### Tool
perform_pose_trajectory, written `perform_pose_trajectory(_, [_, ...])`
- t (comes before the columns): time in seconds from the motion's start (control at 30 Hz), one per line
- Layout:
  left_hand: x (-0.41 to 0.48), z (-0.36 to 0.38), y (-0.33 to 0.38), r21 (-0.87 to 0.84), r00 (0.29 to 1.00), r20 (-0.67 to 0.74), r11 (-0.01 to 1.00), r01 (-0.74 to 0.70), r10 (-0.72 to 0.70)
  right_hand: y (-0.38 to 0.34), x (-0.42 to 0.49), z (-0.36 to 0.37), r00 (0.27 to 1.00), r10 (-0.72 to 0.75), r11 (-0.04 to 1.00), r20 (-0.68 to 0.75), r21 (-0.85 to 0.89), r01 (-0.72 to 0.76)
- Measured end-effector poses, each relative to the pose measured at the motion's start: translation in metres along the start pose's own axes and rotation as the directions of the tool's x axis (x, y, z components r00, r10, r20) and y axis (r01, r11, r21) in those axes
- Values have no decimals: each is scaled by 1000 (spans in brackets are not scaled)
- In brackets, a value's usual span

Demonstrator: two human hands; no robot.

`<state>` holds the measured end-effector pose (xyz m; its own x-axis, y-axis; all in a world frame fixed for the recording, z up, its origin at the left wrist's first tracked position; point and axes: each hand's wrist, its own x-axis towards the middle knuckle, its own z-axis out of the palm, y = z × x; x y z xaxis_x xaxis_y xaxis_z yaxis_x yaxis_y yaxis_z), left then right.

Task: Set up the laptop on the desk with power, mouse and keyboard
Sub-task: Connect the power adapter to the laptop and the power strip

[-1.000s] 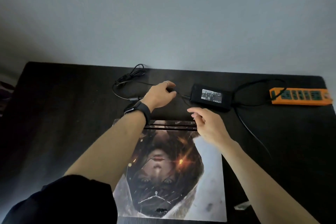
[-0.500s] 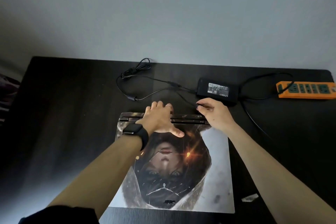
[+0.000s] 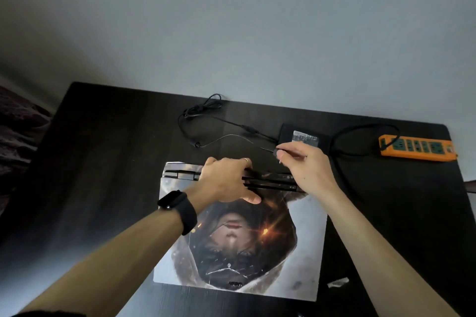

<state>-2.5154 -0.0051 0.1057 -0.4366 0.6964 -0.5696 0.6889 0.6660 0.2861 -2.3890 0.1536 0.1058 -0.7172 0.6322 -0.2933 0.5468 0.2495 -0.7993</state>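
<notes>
A closed laptop (image 3: 296,252) with a printed picture on its lid lies on the dark desk (image 3: 103,162). My left hand (image 3: 226,177), with a black watch on the wrist, grips the laptop's rear edge: fingers over the back, thumb on the lid. Just behind that edge my right hand (image 3: 306,170) pinches the charger plug (image 3: 277,153). Its thin cable (image 3: 201,113) loops to the left and back to the black power brick (image 3: 304,136). No mouse or keyboard is in view.
An orange power strip (image 3: 417,148) lies at the desk's back right, with the brick's thick cord plugged into it. A small pale scrap (image 3: 338,282) lies right of the laptop. Dark fabric (image 3: 18,121) shows past the desk's left edge. A grey wall stands behind.
My left hand left the cable and came back onto the laptop's rear edge. My right hand reached behind the laptop, took the plug and lifted it slightly.
</notes>
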Motion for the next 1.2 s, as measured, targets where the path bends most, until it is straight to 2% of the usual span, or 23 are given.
perform_pose_trajectory(0.2, [-54, 4, 9, -22, 962, -274, 999, -27, 20, -28, -28, -14, 988, 16, 994, 156, 101, -32])
perform_pose_trajectory(0.33, [-76, 10, 10, -9, 932, -362, 999, -39, 32, -41, -46, -20, 969, 19, 1000, 245, 8, -22])
perform_pose_trajectory(0.8, [-87, 11, 12, -33, 927, -371, 996, -78, 61, -47, -58, -23, 948, 18, 1000, 319, -1, -19])
perform_pose_trajectory(1.07, [-72, 9, 13, -34, 943, -324, 995, -93, 77, -32, -56, -13, 972, 5, 990, 236, -135, 27])
perform_pose_trajectory(1.2, [-62, 11, 12, -35, 948, -307, 994, -101, 86, -23, -60, -12, 979, -103, 980, 173, -149, 130])
